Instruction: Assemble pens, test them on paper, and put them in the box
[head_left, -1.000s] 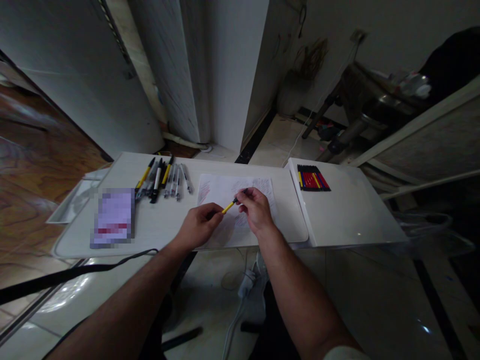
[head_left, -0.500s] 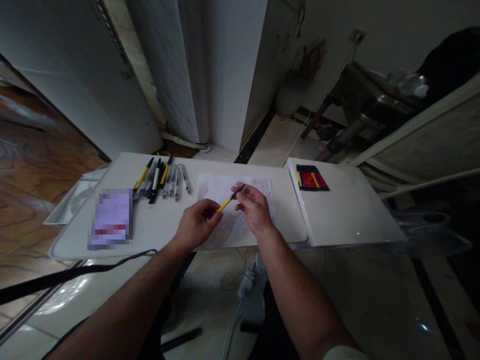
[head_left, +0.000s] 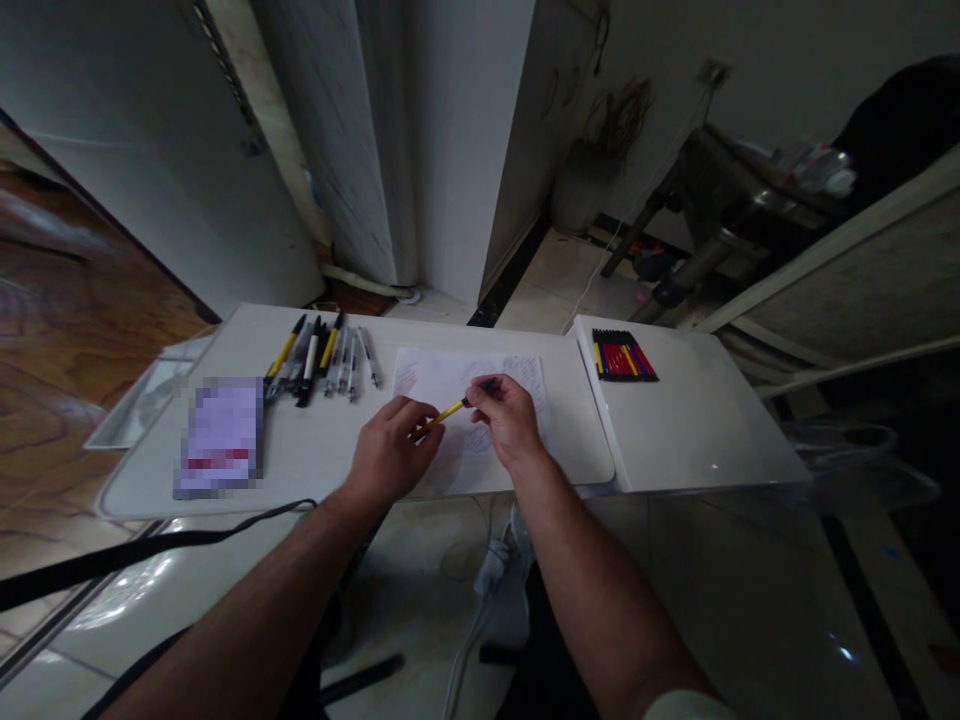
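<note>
A slim yellow pen with black ends (head_left: 450,411) slants up to the right between my hands, above a sheet of paper. Its lower end sits in the closed fingers of my left hand (head_left: 391,440). Thumb and fingers of my right hand (head_left: 510,415) pinch the dark upper end, partly covering it. Beneath lies the white paper (head_left: 431,370), marked with scribbled strokes near its left and right edges.
Several loose pens and markers (head_left: 311,360) lie on the white table (head_left: 360,325), left of the paper. A blurred purple packet (head_left: 223,430) is nearer the left edge. Several coloured pens (head_left: 624,357) are lined up on a raised white box (head_left: 690,420) at right.
The pen has slid down-left through my left fingers, so its lower end now shows there. My right hand has closed further over the dark upper end.
</note>
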